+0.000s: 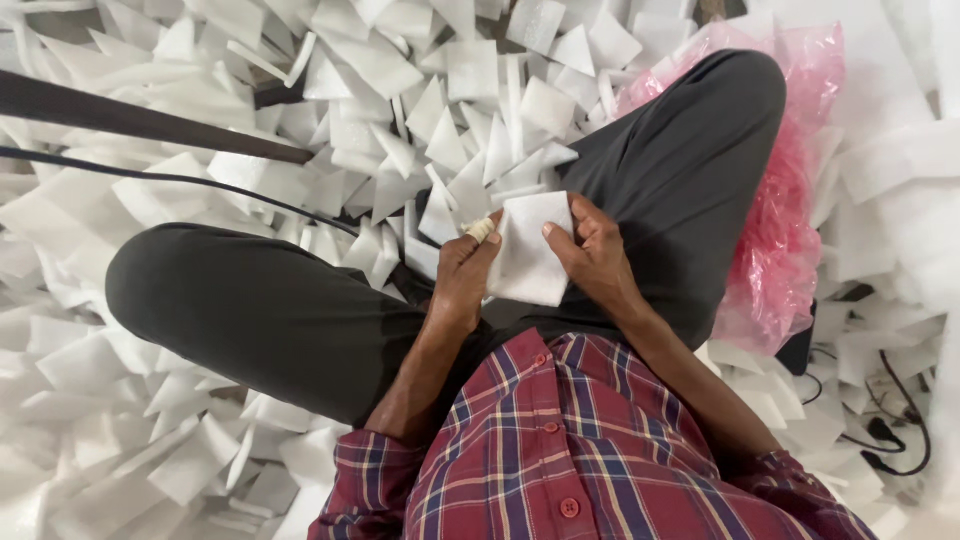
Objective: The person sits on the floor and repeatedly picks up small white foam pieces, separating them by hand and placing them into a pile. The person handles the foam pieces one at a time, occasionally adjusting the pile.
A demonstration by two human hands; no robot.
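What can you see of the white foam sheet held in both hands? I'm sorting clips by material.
The white foam sheet is a thin, soft-looking, roughly square piece, matte and slightly crumpled, like the cut pieces heaped around. It is held over the lap, tilted, between the knees. The left hand grips its left edge, the thumb wrapped in pale tape; the right hand pinches its right edge with fingers on top. Its lower corner hangs free.

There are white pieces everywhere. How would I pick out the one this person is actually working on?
Find the seated person's crossed legs in dark grey trousers, in the middle of the heap of white foam pieces. Between the knees, just above the plaid shirt, the left hand and right hand meet. The white foam sheet pinched between them is the only piece lifted off the pile and held.
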